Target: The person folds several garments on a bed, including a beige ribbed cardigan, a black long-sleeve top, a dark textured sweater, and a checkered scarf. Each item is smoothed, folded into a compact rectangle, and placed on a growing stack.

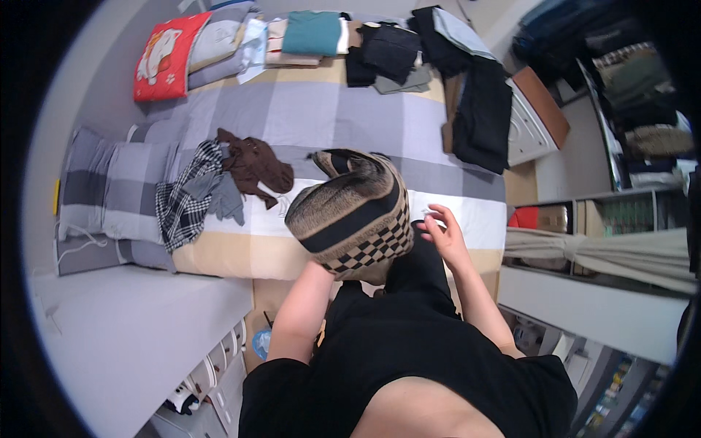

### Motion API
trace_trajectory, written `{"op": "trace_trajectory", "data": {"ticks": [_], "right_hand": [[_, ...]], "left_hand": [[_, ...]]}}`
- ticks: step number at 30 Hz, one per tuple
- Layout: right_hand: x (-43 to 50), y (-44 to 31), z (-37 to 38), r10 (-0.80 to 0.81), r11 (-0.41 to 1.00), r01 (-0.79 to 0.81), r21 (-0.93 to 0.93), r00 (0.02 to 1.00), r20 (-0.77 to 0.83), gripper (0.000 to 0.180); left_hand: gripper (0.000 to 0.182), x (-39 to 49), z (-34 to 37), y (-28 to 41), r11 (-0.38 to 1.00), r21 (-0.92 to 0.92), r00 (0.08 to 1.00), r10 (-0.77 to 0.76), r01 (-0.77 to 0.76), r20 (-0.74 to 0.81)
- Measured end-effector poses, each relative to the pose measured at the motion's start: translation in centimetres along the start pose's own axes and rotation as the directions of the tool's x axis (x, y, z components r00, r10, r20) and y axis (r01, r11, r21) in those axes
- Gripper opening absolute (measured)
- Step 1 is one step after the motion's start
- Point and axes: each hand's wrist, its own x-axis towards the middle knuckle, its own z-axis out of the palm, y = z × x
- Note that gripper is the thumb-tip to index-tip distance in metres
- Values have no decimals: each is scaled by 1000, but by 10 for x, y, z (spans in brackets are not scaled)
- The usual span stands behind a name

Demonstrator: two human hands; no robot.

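Observation:
A tan and black checkered knit garment (356, 213) is raised in front of me over the near edge of the bed. My left forearm reaches up under it; the left hand is hidden by the fabric, so its grip does not show. Just right of the garment, my right hand (446, 232) is apart from it, fingers loosely bent, with a small pale thing at the fingertips that is too small to tell. Left of the garment on the bed lie a crumpled brown garment (257, 164), a black and white checked cloth (186, 191) and a grey cloth (219, 197).
Folded clothes, among them a teal one (311, 33) and black ones (390, 49), line the bed's far side. Black trousers (483, 115) lie at its right end, near a white cabinet (528, 128). A red cushion (170, 57) is far left; open shelves (627, 216) stand right.

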Motion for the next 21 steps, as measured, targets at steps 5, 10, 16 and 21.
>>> {"op": "trace_trajectory", "data": {"ticks": [5, 10, 16, 21], "right_hand": [[-60, -51, 24, -312, 935, 202, 292, 861, 402, 98], [-71, -44, 8, 275, 810, -203, 550, 960, -50, 40], [-106, -37, -67, 216, 562, -276, 779, 959, 184, 44], [-140, -33, -114, -171, 536, -61, 842, 969, 179, 50]], "left_hand": [[45, 9, 25, -78, -279, 839, 870, 23, -467, 492], [25, 12, 62, -136, -747, 565, 830, 32, -350, 556], [11, -2, 20, -107, -82, 937, 771, 545, -340, 328], [60, -6, -67, -117, 780, 465, 741, 3, 418, -671]]}}
